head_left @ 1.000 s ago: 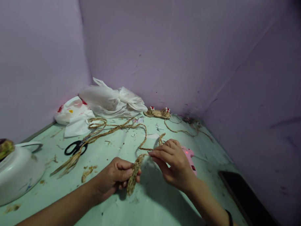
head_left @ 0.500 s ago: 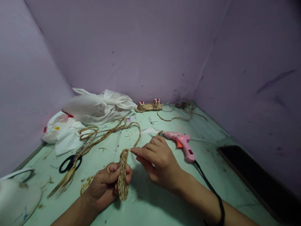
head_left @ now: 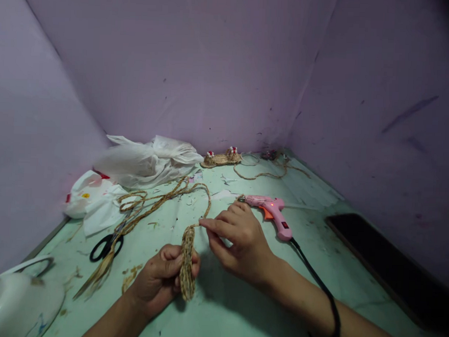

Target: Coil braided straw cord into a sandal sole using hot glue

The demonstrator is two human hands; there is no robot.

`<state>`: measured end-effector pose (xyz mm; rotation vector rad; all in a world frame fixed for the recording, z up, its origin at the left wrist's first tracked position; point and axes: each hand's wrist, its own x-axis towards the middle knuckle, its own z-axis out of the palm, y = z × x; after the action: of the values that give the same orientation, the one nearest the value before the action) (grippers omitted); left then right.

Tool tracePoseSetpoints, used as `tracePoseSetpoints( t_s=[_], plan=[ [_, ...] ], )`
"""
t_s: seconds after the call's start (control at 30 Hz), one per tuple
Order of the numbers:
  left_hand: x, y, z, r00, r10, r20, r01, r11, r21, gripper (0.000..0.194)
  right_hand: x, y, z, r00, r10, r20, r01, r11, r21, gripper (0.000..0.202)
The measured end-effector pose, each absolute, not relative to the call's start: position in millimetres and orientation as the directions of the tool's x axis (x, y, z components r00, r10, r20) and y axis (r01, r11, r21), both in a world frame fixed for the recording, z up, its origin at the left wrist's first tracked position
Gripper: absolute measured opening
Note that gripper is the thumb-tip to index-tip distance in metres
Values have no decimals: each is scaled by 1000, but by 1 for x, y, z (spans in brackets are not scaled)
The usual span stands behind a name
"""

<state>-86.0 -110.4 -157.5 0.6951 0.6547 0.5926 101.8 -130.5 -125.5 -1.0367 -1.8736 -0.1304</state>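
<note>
My left hand is closed around an elongated piece of coiled, braided natural-fibre cord, held upright on edge above the table. From the top of this coil a loose length of twisted cord runs off. My right hand pinches that cord between thumb and fingers, just right of the coil's upper end. The cord's far part loops back over the table to the left. Beyond my right hand lies a pink glue gun with an orange trigger and a small lit light.
Black-handled scissors lie at left under cord strands. White plastic bags stand behind. A braided piece with red-and-white beads sits by the back wall. A dark phone-like slab lies right, a white rounded object front left.
Both hands and the coil have shifted slightly right in view. My right hand's pinch is a little farther from the coil's top, with more cord showing between them.
</note>
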Motion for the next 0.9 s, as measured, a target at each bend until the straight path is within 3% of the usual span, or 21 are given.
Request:
tracePoseSetpoints(
  t_s=[0.3, 0.67, 0.8, 0.9],
  plan=[
    [-83, -112, -155, 585, 731, -350, -265, 581, 770, 33, 95, -137, -124, -160, 657, 736, 666, 623, -411, 21],
    [-82, -113, -156, 550, 784, -289, -202, 461, 864, 36, 91, -140, -132, -68, 752, 656, 516, 589, -622, 16],
    [-82, -113, -155, 520, 810, -272, -153, 402, 903, 38, 102, -134, -129, -83, 728, 681, 539, 607, -584, 18],
    [-80, -115, -155, 597, 753, -275, -91, 405, 910, 40, 110, -129, -125, -91, 668, 739, 579, 639, -506, 19]
  ],
)
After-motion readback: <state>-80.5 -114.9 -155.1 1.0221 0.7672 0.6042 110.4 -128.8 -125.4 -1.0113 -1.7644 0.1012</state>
